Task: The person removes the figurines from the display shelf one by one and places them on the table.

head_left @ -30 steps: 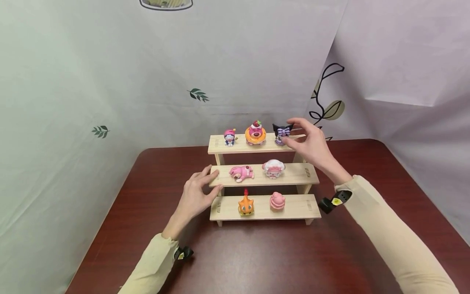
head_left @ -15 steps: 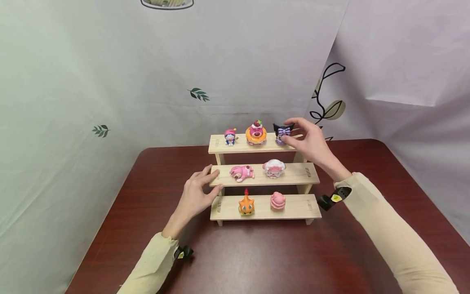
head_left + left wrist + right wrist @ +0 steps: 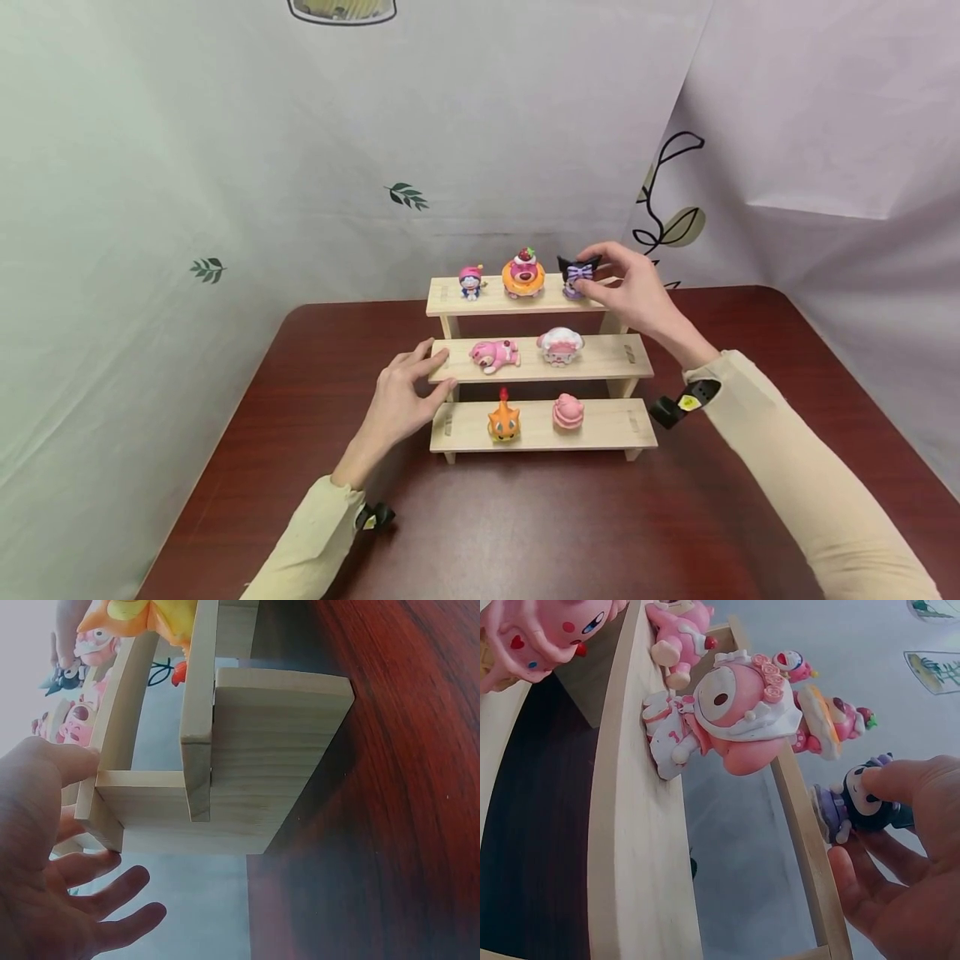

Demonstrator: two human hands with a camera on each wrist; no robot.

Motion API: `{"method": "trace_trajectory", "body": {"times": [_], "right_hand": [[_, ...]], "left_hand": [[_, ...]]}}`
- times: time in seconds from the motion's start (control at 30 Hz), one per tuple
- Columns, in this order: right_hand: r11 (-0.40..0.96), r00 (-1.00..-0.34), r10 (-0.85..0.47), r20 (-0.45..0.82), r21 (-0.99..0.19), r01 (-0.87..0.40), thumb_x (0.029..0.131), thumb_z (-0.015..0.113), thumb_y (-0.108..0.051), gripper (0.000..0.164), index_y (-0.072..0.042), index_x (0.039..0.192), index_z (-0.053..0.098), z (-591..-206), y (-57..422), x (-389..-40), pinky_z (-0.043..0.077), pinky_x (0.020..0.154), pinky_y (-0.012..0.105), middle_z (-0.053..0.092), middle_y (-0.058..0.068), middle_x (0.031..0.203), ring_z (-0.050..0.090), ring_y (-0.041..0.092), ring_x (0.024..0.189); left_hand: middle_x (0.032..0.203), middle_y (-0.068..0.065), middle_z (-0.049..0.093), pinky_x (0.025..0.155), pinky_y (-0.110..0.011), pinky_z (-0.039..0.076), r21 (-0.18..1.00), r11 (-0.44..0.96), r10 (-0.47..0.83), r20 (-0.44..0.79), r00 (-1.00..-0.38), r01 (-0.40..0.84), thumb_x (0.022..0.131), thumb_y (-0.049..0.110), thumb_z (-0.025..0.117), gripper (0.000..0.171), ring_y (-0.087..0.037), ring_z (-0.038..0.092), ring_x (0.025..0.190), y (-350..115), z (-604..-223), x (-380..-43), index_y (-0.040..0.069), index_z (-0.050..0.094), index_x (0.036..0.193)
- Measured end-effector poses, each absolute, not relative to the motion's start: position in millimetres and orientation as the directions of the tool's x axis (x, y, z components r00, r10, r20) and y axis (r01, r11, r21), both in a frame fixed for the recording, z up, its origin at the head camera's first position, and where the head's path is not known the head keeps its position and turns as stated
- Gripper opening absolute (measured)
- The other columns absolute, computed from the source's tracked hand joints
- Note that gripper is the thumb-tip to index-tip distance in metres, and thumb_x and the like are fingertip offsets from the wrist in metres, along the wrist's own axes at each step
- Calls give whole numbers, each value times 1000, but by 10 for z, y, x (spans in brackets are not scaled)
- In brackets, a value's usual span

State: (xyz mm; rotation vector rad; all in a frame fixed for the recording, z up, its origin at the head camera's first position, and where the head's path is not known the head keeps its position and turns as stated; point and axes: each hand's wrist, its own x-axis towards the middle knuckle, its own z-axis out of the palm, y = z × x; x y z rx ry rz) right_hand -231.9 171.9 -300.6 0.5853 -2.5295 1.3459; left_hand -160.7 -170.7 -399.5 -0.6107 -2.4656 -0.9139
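A dark red table (image 3: pixel 577 525) is topped by a pale wooden shelf (image 3: pixel 611 425) in three steps. Up on the top step (image 3: pixel 445 294), a pink-hatted toy (image 3: pixel 470 283) is seen at the left, then a bear in an orange ring (image 3: pixel 522 277), then, upright, a black-and-purple toy (image 3: pixel 577 272) to the right. The middle step (image 3: pixel 611 357) is shared by a pink bear (image 3: pixel 495 355), laid down, and a white-and-pink toy (image 3: pixel 560 347). Below, the bottom step (image 3: pixel 536 430) is occupied by an orange toy (image 3: pixel 503 422) with a red-tipped tail and, near it, a round pink toy (image 3: pixel 567 412).

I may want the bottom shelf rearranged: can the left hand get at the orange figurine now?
Probably yes, once the left hand lets go of the middle shelf: no other figurine stands between that hand and the orange figurine.
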Motion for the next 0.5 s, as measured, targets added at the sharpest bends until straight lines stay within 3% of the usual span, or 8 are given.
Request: {"method": "trace_trajectory", "body": {"times": [0.5], "right_hand": [[483,-884,-255,392,-740,-468,91,73,-8,33,-3,121,63,-2981,1716,-2230,48,70,26,67,12,110,64,26,96]], "left_hand": [[133,-27,58,92,-63,42,497,696,247,512,-823,519,82,20,82,44,-46,61,108,-1709,-3988,-1605,1,72,121]]}}
